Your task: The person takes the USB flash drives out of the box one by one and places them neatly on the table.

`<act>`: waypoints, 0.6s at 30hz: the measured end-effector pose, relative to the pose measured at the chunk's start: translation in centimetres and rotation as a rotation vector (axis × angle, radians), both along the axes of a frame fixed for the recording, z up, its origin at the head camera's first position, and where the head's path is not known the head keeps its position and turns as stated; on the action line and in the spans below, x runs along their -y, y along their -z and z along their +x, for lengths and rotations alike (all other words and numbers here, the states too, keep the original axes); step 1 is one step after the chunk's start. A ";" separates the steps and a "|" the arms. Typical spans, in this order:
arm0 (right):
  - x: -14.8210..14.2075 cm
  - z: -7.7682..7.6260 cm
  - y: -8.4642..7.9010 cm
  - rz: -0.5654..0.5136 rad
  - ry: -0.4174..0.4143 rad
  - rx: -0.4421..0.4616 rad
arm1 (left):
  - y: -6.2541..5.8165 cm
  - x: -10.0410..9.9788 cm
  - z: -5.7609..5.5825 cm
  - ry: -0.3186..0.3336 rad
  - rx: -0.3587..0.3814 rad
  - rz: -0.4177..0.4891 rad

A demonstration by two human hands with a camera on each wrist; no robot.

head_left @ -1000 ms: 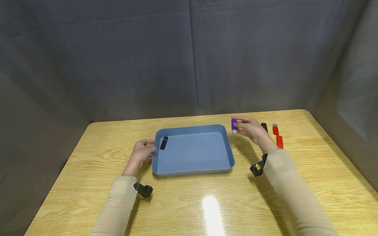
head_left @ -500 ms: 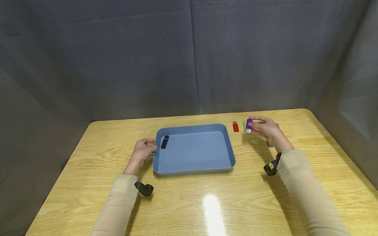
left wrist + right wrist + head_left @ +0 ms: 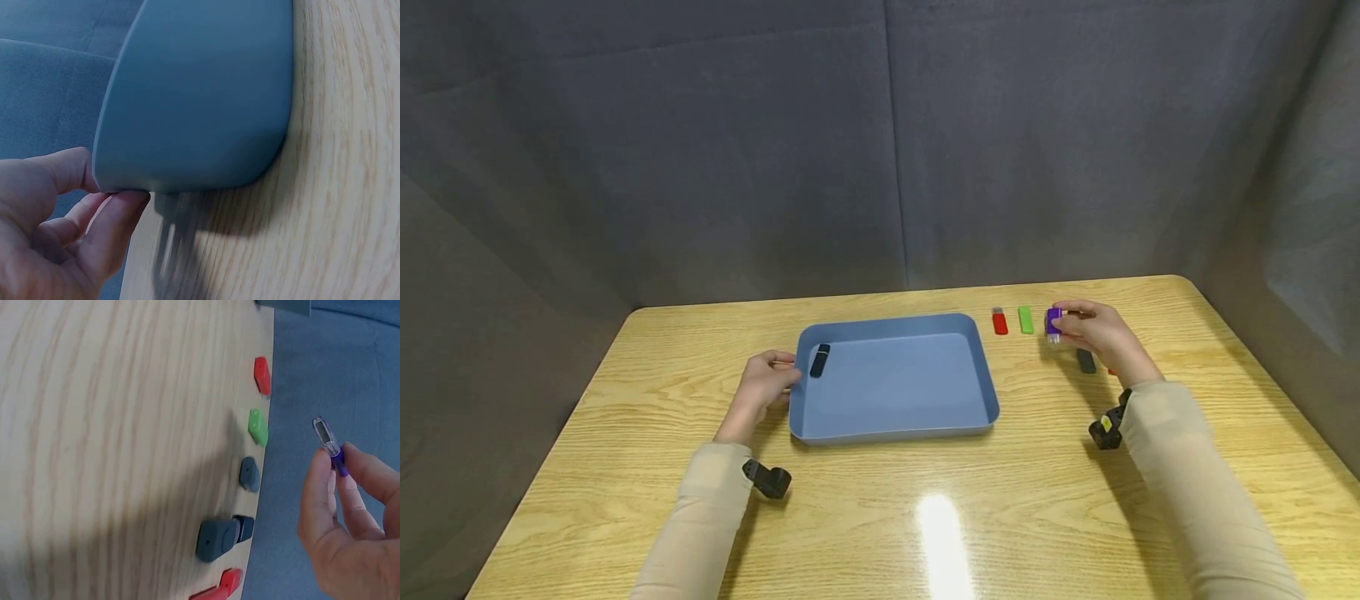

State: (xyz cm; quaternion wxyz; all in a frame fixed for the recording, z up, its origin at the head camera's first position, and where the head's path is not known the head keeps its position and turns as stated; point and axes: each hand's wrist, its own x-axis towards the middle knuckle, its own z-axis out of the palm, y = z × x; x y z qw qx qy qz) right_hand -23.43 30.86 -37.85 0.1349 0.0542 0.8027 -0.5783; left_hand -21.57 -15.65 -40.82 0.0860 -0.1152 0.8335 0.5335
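My left hand (image 3: 762, 387) pinches the left wall of a blue-grey tray (image 3: 895, 383); the left wrist view shows fingers on both sides of its rim (image 3: 103, 137). Inside that tray, near the left wall, lies a black USB stick (image 3: 820, 361). To the tray's right, my right hand (image 3: 1097, 333) pinches a purple USB stick (image 3: 1054, 320) between thumb and fingers, its connector end pointing toward me. In the right wrist view the purple stick (image 3: 339, 464) is held apart from the table.
Along the table's back right lie a red USB stick (image 3: 1000, 322), a green one (image 3: 1026, 321) and a dark one (image 3: 1086, 360). The right wrist view adds another dark piece (image 3: 249, 475) and red pieces (image 3: 231, 581). A dark curtain (image 3: 775, 167) stands behind the wooden table (image 3: 850, 517).
My right hand has moved right with the purple USB stick, from beside the tray to above the row. The red and green sticks have come into sight. My left hand stays at the tray.
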 end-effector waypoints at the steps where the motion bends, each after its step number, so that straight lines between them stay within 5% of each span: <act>1: -0.1 0.0 0.0 0.004 0.001 0.005 | 0.0 0.0 0.0 -0.001 0.001 0.002; 18: -1.0 -0.1 0.9 0.122 -0.019 0.040 | 0.0 -0.1 0.1 -0.001 0.010 -0.001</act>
